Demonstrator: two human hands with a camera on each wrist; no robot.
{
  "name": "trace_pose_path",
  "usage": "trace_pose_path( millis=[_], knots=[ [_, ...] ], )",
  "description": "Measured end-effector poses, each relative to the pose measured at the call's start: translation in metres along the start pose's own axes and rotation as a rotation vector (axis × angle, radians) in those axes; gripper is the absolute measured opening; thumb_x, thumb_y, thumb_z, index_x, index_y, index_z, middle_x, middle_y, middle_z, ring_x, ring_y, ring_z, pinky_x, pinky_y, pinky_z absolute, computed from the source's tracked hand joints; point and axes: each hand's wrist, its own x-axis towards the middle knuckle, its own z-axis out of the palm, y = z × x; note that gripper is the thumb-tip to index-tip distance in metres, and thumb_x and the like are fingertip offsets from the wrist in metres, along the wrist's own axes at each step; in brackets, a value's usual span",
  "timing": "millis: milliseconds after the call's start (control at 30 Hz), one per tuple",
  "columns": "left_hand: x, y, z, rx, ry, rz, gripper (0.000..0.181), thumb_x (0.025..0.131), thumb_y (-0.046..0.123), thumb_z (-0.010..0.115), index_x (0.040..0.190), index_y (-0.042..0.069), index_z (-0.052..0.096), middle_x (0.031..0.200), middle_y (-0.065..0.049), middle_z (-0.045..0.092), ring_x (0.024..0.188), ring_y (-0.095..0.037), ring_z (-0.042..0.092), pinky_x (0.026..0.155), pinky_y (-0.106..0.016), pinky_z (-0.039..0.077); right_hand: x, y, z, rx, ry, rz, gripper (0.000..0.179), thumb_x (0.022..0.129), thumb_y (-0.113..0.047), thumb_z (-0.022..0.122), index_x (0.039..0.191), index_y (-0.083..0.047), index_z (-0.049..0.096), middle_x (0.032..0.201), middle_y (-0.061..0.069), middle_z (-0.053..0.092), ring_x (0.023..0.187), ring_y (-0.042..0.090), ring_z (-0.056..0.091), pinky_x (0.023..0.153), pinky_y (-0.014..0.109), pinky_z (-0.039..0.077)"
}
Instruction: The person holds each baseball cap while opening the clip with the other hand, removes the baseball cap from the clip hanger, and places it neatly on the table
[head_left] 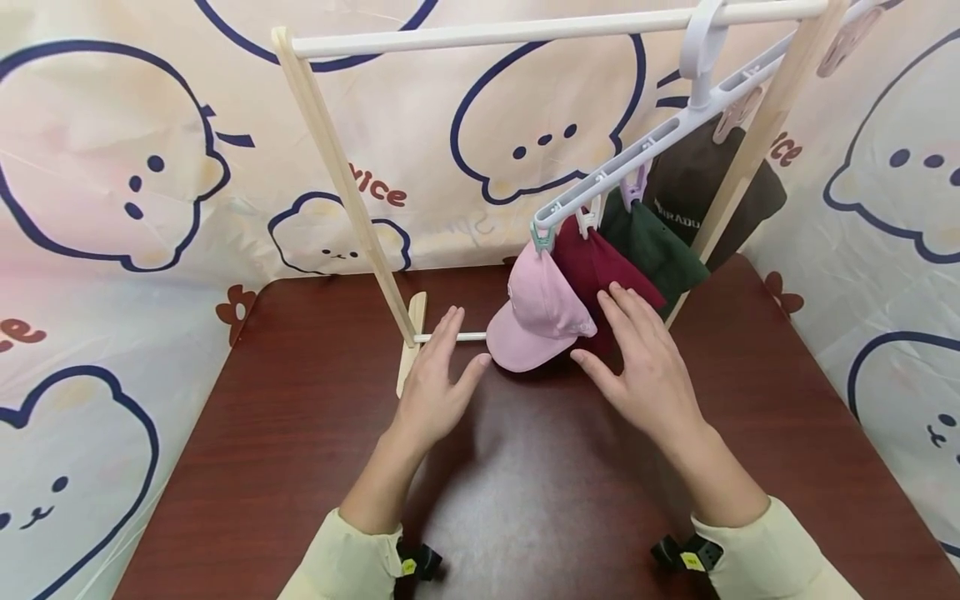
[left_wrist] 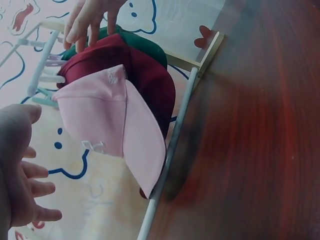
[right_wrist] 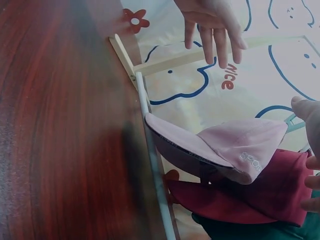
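Observation:
A pink baseball cap [head_left: 534, 304] hangs brim down from a green clip [head_left: 542, 239] at the near end of a white clip hanger [head_left: 660, 133]. Behind it along the hanger come a dark red cap [head_left: 611, 271], a dark green cap [head_left: 651, 250] and a dark grey cap [head_left: 701, 179] with light lettering. My left hand [head_left: 437, 387] is left of the pink cap, fingers extended, holding nothing. To the right, my right hand [head_left: 648, 371] has its fingers extended too, and its fingertips overlap the dark red cap in the head view.
The hanger hooks over the white top bar [head_left: 487, 35] of a wooden rack, whose left post [head_left: 348, 183] stands on a wooden foot [head_left: 410, 358]. A white lower rod [left_wrist: 175, 135] runs under the caps. Brown tabletop [head_left: 300, 467] lies below; a cartoon-printed sheet [head_left: 67, 208] surrounds it.

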Motion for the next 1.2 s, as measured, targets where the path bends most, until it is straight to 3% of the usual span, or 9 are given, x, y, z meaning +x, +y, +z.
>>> trace_pose_path(
  millis=[333,467,733,967,1200],
  knots=[
    [0.011,0.011,0.002,-0.044,0.069,0.042,0.062,0.098,0.040,0.058,0.153,0.025,0.036,0.158,0.006,0.035,0.143,-0.015,0.037,0.113,-0.046,0.036,0.010,-0.004,0.003,0.007,0.076,-0.011,0.073,0.081,-0.032,0.078,0.143,-0.006,0.049,0.148,0.015,0.048,0.136,0.035,0.044,0.113,0.047,0.037],
    [0.017,0.014,0.004,-0.044,0.085,0.071,0.060,0.098,0.040,0.058,0.152,0.022,0.038,0.157,0.003,0.038,0.143,-0.014,0.037,0.114,-0.044,0.036,0.016,-0.007,0.003,0.016,0.072,0.005,0.073,0.082,-0.033,0.077,0.144,-0.008,0.049,0.148,0.014,0.048,0.137,0.033,0.043,0.109,0.052,0.040],
    [0.025,0.020,0.006,-0.057,0.139,0.154,0.056,0.096,0.033,0.062,0.146,0.013,0.046,0.150,-0.005,0.048,0.140,-0.019,0.043,0.114,-0.040,0.035,0.022,-0.010,0.005,0.057,0.113,-0.004,0.071,0.082,-0.031,0.078,0.142,-0.004,0.051,0.145,0.016,0.051,0.134,0.035,0.046,0.110,0.048,0.040],
    [0.032,0.024,0.005,-0.052,0.147,0.172,0.056,0.096,0.035,0.061,0.145,0.011,0.047,0.147,-0.006,0.050,0.139,-0.019,0.043,0.115,-0.037,0.034,0.027,-0.014,0.008,0.085,0.161,-0.013,0.068,0.081,-0.027,0.078,0.140,-0.004,0.053,0.142,0.014,0.054,0.130,0.034,0.050,0.099,0.053,0.049],
    [0.039,0.028,0.005,-0.021,0.137,0.172,0.056,0.097,0.036,0.059,0.146,0.012,0.046,0.147,-0.005,0.051,0.137,-0.022,0.045,0.113,-0.040,0.037,0.035,-0.019,0.011,0.123,0.130,0.002,0.069,0.083,-0.028,0.077,0.141,-0.003,0.051,0.144,0.014,0.052,0.133,0.033,0.048,0.108,0.049,0.043]
  ],
)
